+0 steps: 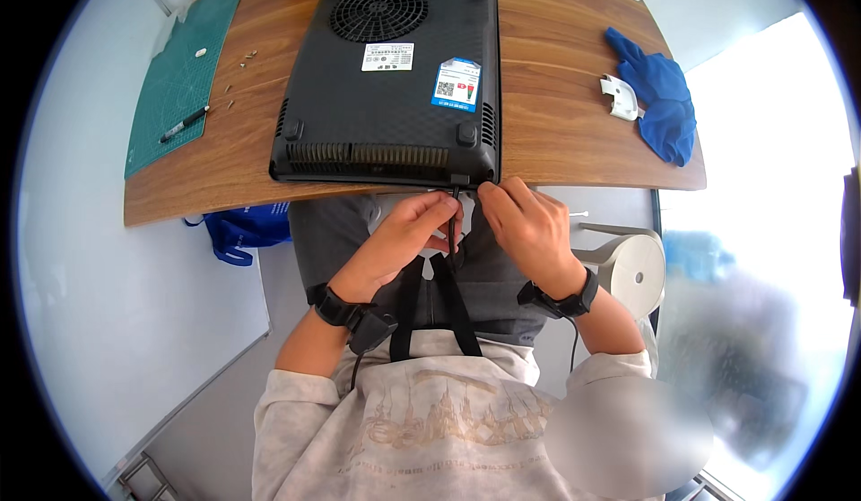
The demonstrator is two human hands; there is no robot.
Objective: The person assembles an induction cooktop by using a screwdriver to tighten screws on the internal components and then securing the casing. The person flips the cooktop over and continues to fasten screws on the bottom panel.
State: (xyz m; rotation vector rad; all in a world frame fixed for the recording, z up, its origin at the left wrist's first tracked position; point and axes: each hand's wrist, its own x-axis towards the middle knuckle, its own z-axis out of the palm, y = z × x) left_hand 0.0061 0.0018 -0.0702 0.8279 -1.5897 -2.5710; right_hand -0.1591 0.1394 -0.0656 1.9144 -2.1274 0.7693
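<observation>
Head view shows me the wooden bench [556, 133] first, curving across the upper half, and on it the biggest thing, a black flat cooktop [390, 84] lying upside down with its underside up, near edge flush with the bench's front edge. I see a round fan grille [379, 12] near its far edge, vent slots along the near side and small feet at the corners. My two forearms come up from below, each with a black wrist band, and meet just under the cooktop's near right corner. My left hand [404, 236] is angled up and to the right, fingers closed in a pinch on a thin black cord [454, 218] that drops from that corner. My right hand [529, 227] sits just beside it, knuckles up, fingers curled with the tips at the same corner where the cord leaves the casing; I cannot tell whether they actually grip it. Left of the cooktop lies a green cutting mat [179, 79] with a black pen [184, 124] on it and a few small screws [238, 75] nearby. On the right is a blue cloth [664, 97] with a small white plastic part [619, 97] touching it. Two labels sit on the underside: a white rectangle [387, 56] in the middle and a blue and white one [456, 84] to its right.
</observation>
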